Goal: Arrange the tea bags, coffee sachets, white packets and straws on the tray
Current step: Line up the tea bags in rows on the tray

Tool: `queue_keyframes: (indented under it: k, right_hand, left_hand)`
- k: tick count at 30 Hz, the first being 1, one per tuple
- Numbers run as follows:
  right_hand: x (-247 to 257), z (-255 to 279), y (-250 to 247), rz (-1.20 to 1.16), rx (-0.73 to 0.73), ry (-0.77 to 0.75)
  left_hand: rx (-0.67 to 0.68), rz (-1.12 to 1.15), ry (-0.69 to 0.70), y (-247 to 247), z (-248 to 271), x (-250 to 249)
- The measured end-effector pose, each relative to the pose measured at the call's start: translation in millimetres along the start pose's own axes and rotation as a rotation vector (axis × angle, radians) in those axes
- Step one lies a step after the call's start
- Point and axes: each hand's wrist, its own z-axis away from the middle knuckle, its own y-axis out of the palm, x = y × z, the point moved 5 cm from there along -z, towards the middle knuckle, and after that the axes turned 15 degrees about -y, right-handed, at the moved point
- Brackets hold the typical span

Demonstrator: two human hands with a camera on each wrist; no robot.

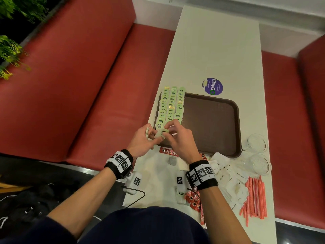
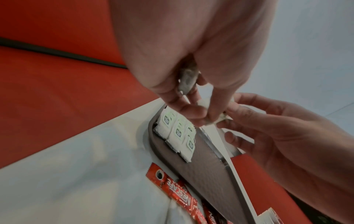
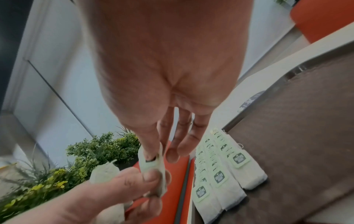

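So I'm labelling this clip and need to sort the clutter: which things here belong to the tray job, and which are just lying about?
Part of the job:
- tray
- tea bags in rows on it
- tea bag pinched by left hand and right hand
- coffee sachets
- white packets
- straws

Just lying about:
- two glass cups
- round sticker
- black cable

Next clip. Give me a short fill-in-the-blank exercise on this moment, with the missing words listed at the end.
1. The tea bags on the brown tray lie in ____ overlapping rows.
2. Both the left hand and the right hand pinch a single ____ above the tray's near left corner.
3. The pink straws lie on the white table, ____ the tray.
4. The two clear glass cups stand on the table to the ____ of the tray.

Missing words: three; tea bag; off; right
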Motion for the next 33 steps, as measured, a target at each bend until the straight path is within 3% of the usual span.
queue_keyframes:
  k: [6, 9, 14, 22, 33]
  right_hand:
    - [-28, -24, 9, 0.178, 0.108, 0.06]
    - [-41, -37, 19, 0.334, 0.27, 0.094]
    - [-51, -48, 41, 0.416, 0.466, 0.08]
    - [-57, -53, 57, 0.403, 0.303, 0.076]
    - [-54, -42, 48, 0.42, 0.062, 0.098]
  left_hand:
    - [-0.204, -0.186, -0.035, -8, -19, 13]
    - [-0.326, -0.307, 0.015, -17, -31, 13]
    - [-0.341, -0.424, 0.04, -20, -61, 6]
    - [-0.328, -0.593, 0.056, -9, -92, -4]
    - [-0.307, -0.481, 0.046, -15, -96, -12]
